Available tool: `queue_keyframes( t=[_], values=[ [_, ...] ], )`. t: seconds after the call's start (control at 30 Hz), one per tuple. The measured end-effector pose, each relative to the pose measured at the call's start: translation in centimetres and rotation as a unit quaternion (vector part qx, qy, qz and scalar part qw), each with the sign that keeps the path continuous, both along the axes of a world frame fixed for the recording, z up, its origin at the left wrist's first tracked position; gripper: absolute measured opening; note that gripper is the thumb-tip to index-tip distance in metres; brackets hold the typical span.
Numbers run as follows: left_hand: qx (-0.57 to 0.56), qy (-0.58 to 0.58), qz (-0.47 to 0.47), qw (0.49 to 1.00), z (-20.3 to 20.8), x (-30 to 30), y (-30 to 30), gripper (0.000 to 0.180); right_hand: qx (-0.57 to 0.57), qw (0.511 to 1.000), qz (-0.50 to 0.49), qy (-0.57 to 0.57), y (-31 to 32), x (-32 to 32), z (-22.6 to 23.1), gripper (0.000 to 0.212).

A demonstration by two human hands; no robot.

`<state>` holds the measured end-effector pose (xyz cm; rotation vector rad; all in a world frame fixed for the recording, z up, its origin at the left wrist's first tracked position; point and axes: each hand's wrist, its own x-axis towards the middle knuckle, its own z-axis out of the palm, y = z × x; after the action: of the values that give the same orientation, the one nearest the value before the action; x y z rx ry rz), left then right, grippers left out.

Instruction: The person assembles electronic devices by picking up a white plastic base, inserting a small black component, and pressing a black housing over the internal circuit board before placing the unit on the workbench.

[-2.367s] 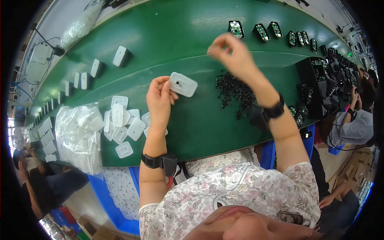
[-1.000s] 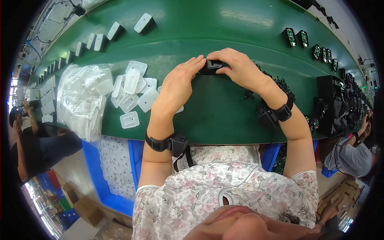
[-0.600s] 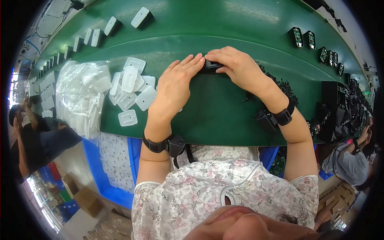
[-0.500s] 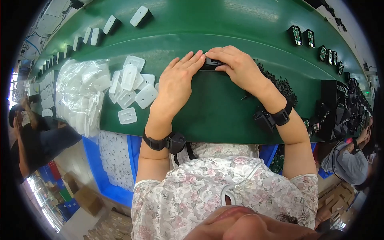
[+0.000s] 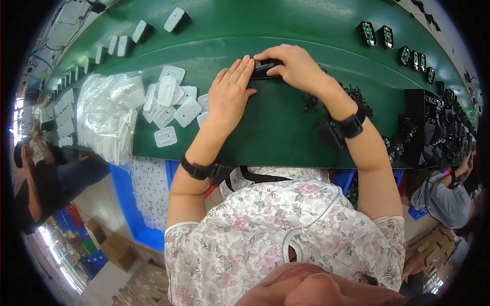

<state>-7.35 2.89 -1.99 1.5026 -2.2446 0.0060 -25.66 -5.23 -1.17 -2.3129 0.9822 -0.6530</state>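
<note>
A black plastic housing (image 5: pixel 266 69) lies on the green bench top, long side across, in front of me. My right hand (image 5: pixel 296 66) bends over its right part, with thumb and index finger gripping it. Against its left end rests my left hand (image 5: pixel 228 97), fingers stretched out together and thumb apart, not wrapped round anything. White plastic covers (image 5: pixel 188 112) lie in a loose heap left of my left hand. Beneath and beside my right forearm spreads a pile of small black parts (image 5: pixel 357 97). What sits inside the housing is partly hidden by my fingers.
A clear plastic bag of white pieces (image 5: pixel 109 115) lies at left. White-topped black units (image 5: pixel 176 19) line the far left; housings with green circuit boards (image 5: pixel 367 33) line the far right. A black bin (image 5: pixel 416 127) stands right. Blue crates (image 5: pixel 122 204) sit below the bench edge. People work at both sides.
My view has shifted slightly, so the bench sits higher in the picture. My left hand's thumb now sticks out, and more of the housing shows between my hands.
</note>
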Motion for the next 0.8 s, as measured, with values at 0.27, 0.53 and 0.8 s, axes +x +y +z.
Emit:
queue_keyframes(
  t=[0.27, 0.53, 0.8],
  values=[
    [0.074, 0.213, 0.091, 0.97, 0.3, 0.3, -3.5, 0.021, 0.144, 0.98, 0.071, -0.118, -2.6, -0.9, 0.7, 0.035],
    [0.241, 0.581, 0.025, 0.777, 2.8, -3.0, -2.1, 0.027, 0.224, 0.957, 0.061, -0.172, -1.2, -3.2, 3.5, 0.028],
    [0.159, 0.602, 0.067, 0.78, 4.2, -5.6, 0.0, 0.023, 0.188, 0.951, 0.086, -0.229, 0.5, -4.2, 5.1, 0.028]
  ],
)
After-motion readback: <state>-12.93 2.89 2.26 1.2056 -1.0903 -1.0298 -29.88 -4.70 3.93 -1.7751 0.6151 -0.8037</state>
